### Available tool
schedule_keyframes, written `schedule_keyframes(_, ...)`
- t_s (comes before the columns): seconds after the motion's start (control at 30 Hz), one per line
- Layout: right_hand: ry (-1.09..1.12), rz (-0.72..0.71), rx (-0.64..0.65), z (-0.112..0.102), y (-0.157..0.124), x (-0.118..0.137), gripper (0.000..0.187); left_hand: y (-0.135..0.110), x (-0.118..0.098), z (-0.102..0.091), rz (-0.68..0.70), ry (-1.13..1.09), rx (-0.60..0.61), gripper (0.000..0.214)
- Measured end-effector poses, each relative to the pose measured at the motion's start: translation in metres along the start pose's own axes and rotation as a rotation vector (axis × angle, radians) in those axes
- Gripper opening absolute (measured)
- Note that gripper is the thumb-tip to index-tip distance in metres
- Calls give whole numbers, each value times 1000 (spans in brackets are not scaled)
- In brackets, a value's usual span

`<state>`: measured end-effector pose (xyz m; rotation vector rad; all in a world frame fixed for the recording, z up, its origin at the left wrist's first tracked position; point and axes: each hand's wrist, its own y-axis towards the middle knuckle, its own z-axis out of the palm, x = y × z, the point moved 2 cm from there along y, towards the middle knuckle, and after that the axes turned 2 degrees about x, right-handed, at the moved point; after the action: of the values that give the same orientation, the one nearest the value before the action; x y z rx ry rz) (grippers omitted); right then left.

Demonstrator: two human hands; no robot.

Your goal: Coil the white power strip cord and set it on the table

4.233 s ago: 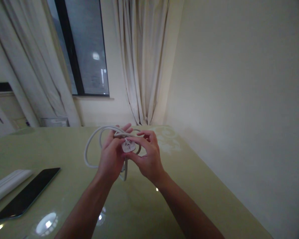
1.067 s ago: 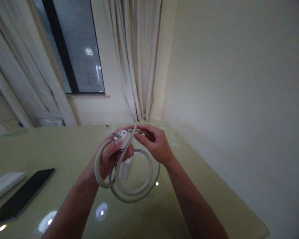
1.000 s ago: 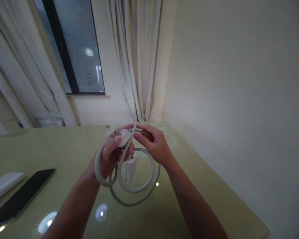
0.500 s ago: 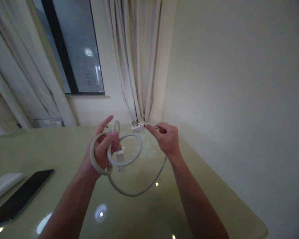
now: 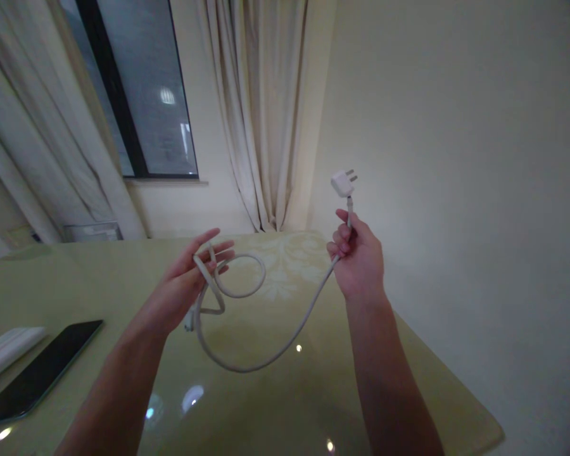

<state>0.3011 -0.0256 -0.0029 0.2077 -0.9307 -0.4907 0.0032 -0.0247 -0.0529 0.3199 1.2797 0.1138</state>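
Note:
My right hand (image 5: 358, 256) is closed round a white power cord (image 5: 270, 361) just below its plug (image 5: 343, 183). The plug stands above that fist, its metal prongs pointing up and to the right. From there the cord sags in a wide curve over the table to my left hand (image 5: 190, 272). Loose loops of it hang at the thumb and fingers of this hand, whose fingers are stretched forward and slightly apart. Under the left wrist, a pale end piece (image 5: 189, 320) of the cord shows in part; the hand hides the rest.
On the left of the glossy pale green table (image 5: 266, 411) lie a dark flat tablet-like object (image 5: 42, 370) and a white long object (image 5: 9, 351). A wall (image 5: 446, 190) borders the table on the right; curtains (image 5: 270, 126) and a window (image 5: 147, 88) are behind it.
The plug has gone up and to the right with my right hand, turning from pointing left to pointing upward. My left fingers have straightened, and the loops and pale end piece have shifted.

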Motion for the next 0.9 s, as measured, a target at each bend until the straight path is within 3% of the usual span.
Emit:
schedule_keyframes(0.13, 92, 32, 15, 2, -4, 5, 19, 2, 1, -4, -54, -156, 1, 60)
schedule_keyframes(0.33, -7, -23, 16, 13, -11, 4, 20, 3, 3, -2, -81, -397, 53, 55)
schedule_keyframes(0.53, -58, -62, 40, 16, -15, 2, 20, 8, 7, -4, -82, -387, 28, 49)
schedule_keyframes(0.63, -92, -88, 47, 17, -16, 0, 21, 8, 8, -5, -131, -189, -41, 54)
schedule_keyframes(0.73, -101, -101, 41, 21, -18, -2, 23, 7, 13, -8, -159, 220, -111, 73)
schedule_keyframes(0.8, -100, -102, 41, 23, -19, -4, 23, 7, 20, -12, -151, 438, -73, 84)
schedule_keyframes(0.9, -115, -102, 53, 27, -20, -7, 23, 10, 34, -24, -128, 657, 15, 72)
